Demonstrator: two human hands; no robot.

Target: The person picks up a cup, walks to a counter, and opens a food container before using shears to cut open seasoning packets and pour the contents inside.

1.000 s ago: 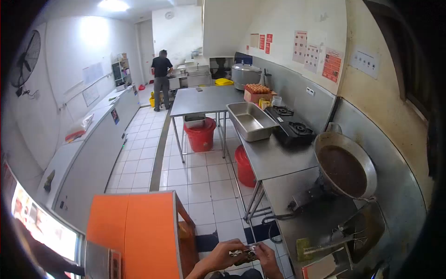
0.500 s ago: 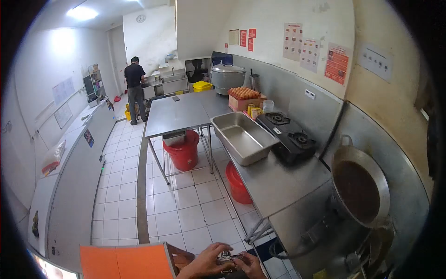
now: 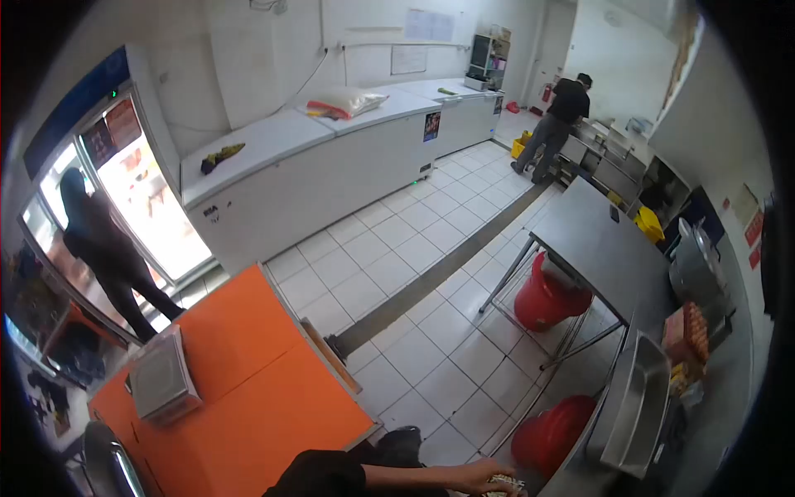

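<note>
At the bottom edge, my left hand reaches in from a black sleeve, its fingers curled at a small patterned, crinkled-looking item. The frame cuts that item off, and I cannot tell its kind. My right hand is out of view. Just beyond the left hand stands a red bucket under the steel counter. To the left of my forearm is an orange-topped table with a flat metal scale on it.
A steel pan and an egg tray are at right, near a steel table. White chest freezers line the far wall. One person stands at the sink, another by the lit glass-door fridge.
My view has swung left, bringing the fridge, the scale and a second person into sight. Both hands were together on a small shiny item; now only the left shows, lower at the edge.
</note>
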